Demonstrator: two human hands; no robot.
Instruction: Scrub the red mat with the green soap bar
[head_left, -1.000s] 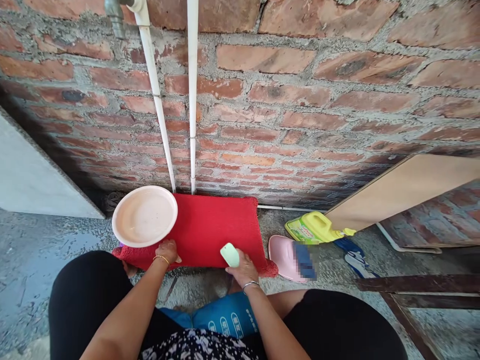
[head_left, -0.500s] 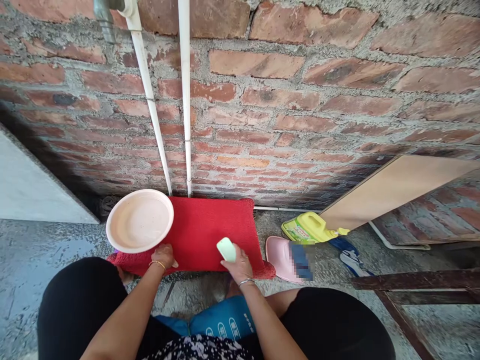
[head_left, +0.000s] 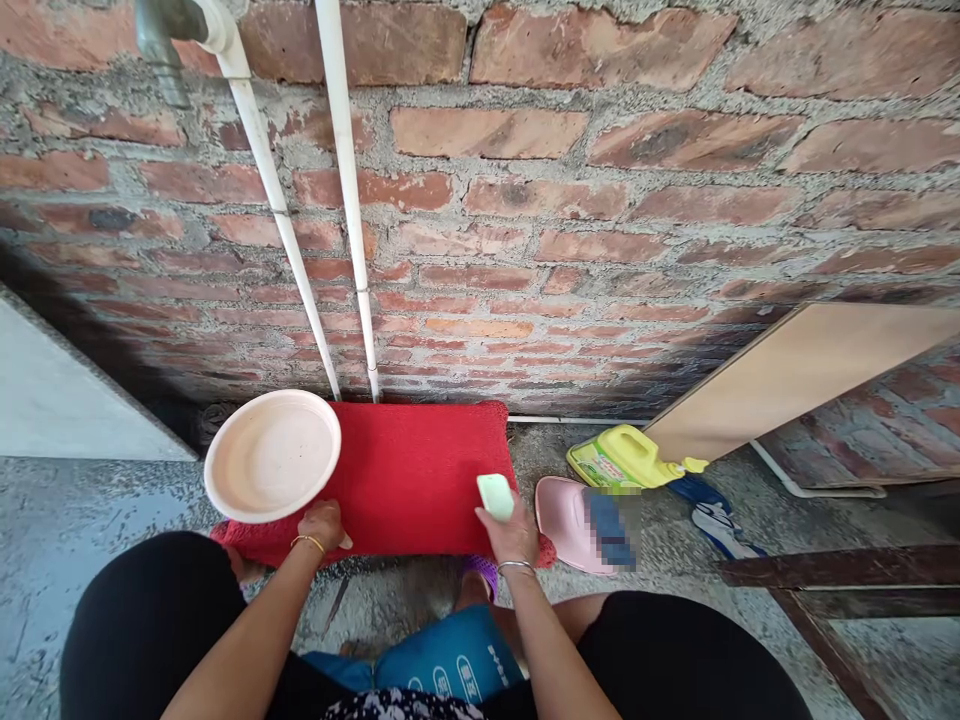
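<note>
A red textured mat [head_left: 420, 470] is spread out flat in front of me, its near edge hanging down toward my feet. My left hand [head_left: 322, 525] is closed at this near edge, with the thumb pointing right; the mat seems gripped under the fingers. In my right hand [head_left: 514, 535] is a pale green oblong block [head_left: 496, 496] with rounded corners, held over the mat's right side. The block's underside is hidden, so its kind does not show. A pale pink basin [head_left: 274, 455] stands at the mat's left end, just beyond my left hand.
Right of the mat are a pink plastic item [head_left: 562, 520] with a blurred patch, a yellow jug [head_left: 626, 455] and a slipper [head_left: 724, 530]. White pipes [head_left: 345, 200] and a tap [head_left: 165, 50] run along the brick wall. A board [head_left: 810, 370] leans at right.
My right hand has slid the pale green block to the right across the mat, near its right edge. My left hand stays by the near edge. The view has shifted slightly.
</note>
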